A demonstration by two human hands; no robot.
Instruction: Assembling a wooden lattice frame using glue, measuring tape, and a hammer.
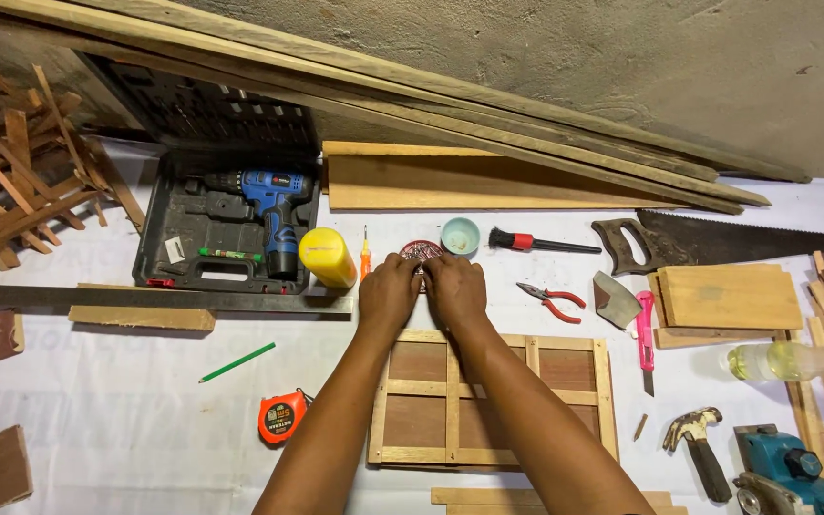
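1. The wooden frame panel (493, 401), a shallow grid of pale slats over brown board, lies flat on the white sheet and serves as the landmark; both forearms cross over it from the near side
2. Long planks (488, 105) lean along the wall well beyond the panel, with a flat board (450, 183) lying below them
3. The open drill case (221, 229) sits beyond and to the left of the panel, a blue cordless drill (274, 205) resting in it and a yellow cylinder (327, 257) at its right edge
4. A handsaw (717, 240) lies beyond and to the right of the panel, a wooden block (731, 298) just nearer than it
5. A steel rule (154, 299) stretches left from the panel's far left corner
6. The left hand (388, 294) and right hand (457, 289) sit just beyond the panel's far edge, side by side with fingers curled and thumbs touching, closed around the near side of a small round tin (420, 251)
7. That tin lies straight ahead of the hands, past the fingertips, with no long axis to speak of; both hands are equally near, and whether they pinch something taken from it cannot be told
8. A small pale bowl (461, 236), a brush (536, 242) and red-handled pliers (553, 299) lie to the right of the tin, beyond the panel
9. An orange tape measure (281, 417) and a green pencil (237, 362) lie left of the panel
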